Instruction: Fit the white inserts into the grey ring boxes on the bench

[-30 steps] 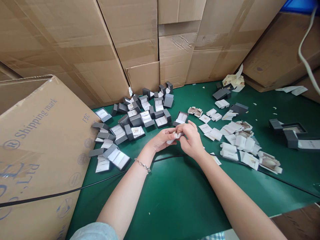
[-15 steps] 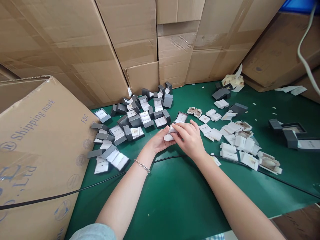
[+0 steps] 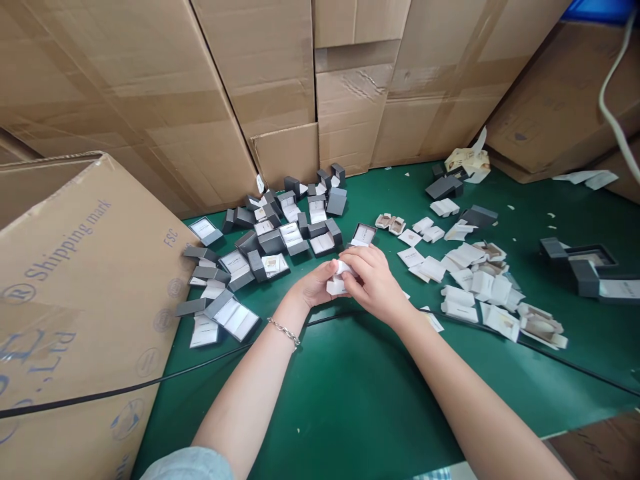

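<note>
Between my two hands is a small white box insert [image 3: 337,287], partly covered by my fingers. My left hand [image 3: 315,283] is closed on its left side. From the right, my right hand [image 3: 375,280] grips the same piece with bent fingers over its top. Just beyond the hands stands an open dark grey jewelry box [image 3: 363,234]. Many similar grey boxes with white linings [image 3: 293,238] lie open to the left. On the right are loose white inserts [image 3: 459,303] and white cards [image 3: 411,257], some folded.
A large shipping carton [image 3: 90,300] borders the left side, and stacked cartons [image 3: 270,80] wall off the back. A black cable [image 3: 210,360] crosses the green table [image 3: 320,400]. More grey boxes [image 3: 584,277] lie far right; a crumpled packet [image 3: 470,162] sits at the back.
The white insert has turned and dropped slightly in my hands. The fingers of my right hand have curled further over it. The surrounding boxes stay put.
</note>
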`<state>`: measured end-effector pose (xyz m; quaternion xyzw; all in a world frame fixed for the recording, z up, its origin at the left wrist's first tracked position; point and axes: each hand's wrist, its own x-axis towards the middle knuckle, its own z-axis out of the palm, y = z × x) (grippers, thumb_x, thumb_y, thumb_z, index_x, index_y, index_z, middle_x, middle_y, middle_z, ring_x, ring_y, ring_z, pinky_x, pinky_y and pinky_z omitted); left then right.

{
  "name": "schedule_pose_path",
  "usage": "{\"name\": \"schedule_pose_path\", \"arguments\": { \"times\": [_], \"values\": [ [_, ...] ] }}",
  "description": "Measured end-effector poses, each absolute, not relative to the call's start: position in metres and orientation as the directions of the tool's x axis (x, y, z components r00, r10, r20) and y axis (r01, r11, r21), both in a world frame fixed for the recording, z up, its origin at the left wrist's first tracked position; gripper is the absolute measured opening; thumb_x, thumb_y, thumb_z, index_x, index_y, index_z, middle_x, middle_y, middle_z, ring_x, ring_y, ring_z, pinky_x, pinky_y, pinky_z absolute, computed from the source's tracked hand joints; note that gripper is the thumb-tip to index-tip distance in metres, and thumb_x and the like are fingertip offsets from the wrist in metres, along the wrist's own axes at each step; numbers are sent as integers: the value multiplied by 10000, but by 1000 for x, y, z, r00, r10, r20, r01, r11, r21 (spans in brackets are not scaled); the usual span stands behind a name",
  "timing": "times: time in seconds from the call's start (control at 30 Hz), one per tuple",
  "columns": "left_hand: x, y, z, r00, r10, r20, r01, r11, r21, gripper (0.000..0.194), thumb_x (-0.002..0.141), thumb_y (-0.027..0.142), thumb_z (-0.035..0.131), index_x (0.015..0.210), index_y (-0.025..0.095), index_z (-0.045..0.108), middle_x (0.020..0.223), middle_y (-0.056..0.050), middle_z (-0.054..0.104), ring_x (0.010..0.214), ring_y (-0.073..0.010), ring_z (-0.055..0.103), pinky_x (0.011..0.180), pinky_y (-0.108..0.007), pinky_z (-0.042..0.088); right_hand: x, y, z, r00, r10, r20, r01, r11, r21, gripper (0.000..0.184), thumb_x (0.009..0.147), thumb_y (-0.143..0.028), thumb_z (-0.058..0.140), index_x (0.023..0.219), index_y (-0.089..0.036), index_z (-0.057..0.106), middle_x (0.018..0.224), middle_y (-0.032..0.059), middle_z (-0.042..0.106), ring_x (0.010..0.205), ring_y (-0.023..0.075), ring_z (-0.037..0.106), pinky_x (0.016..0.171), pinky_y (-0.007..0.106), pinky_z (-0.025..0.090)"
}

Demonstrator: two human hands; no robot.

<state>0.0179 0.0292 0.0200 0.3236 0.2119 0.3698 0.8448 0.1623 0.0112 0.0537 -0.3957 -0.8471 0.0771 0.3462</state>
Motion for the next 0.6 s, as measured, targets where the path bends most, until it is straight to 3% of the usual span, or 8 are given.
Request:
{"name": "schedule_pose_path", "arguments": {
  "times": [0.17, 0.27, 0.33, 0.4, 0.6],
  "values": [
    [19, 30, 21, 537, 841, -71, -563, 420, 712, 549, 656, 577, 650, 948, 113, 631, 873, -100, 667, 801, -189, 632, 690, -265, 476, 163, 13, 51, -315, 698, 643, 601, 671, -434, 348, 780, -251, 507, 1124, -207, 498, 1190, 105, 557, 1106, 243, 500, 960, 441, 356],
    [21, 33, 22, 374, 923, -93, -641, 330, 693, 489, 777, 548, 542, 1068, 159, 593, 1061, -116, 649, 930, -209, 626, 740, -285, 482, 164, 15, 49, -189, 727, 661, 601, 617, -507, 265, 752, -299, 550, 1002, -211, 529, 1038, 92, 596, 994, 238, 539, 825, 384, 443],
    [23, 34, 23, 278, 953, -118, -672, 281, 685, 445, 817, 519, 505, 1085, 172, 579, 1121, -116, 632, 967, -211, 619, 766, -302, 484, 163, 14, 50, -138, 780, 610, 617, 550, -563, 104, 765, -317, 539, 800, -220, 535, 824, 44, 603, 803, 195, 568, 691, 319, 457],
    [25, 33, 25, 241, 962, -130, -690, 264, 674, 434, 826, 500, 505, 1102, 170, 569, 1161, -121, 614, 997, -217, 609, 802, -325, 483, 161, 12, 52, -138, 849, 509, 662, 462, -590, 179, 771, -359, 531, 667, -217, 499, 682, 11, 568, 648, 153, 545, 557, 266, 413],
    [28, 28, 33, 291, 945, -151, -701, 317, 639, 454, 829, 504, 492, 1148, 187, 553, 1278, -115, 539, 1126, -242, 534, 890, -381, 463, 159, 11, 53, -205, 952, 227, 806, 296, -513, 370, 710, -587, 527, 714, -218, 524, 605, 1, 571, 500, 145, 521, 402, 234, 270]
  ]
}}
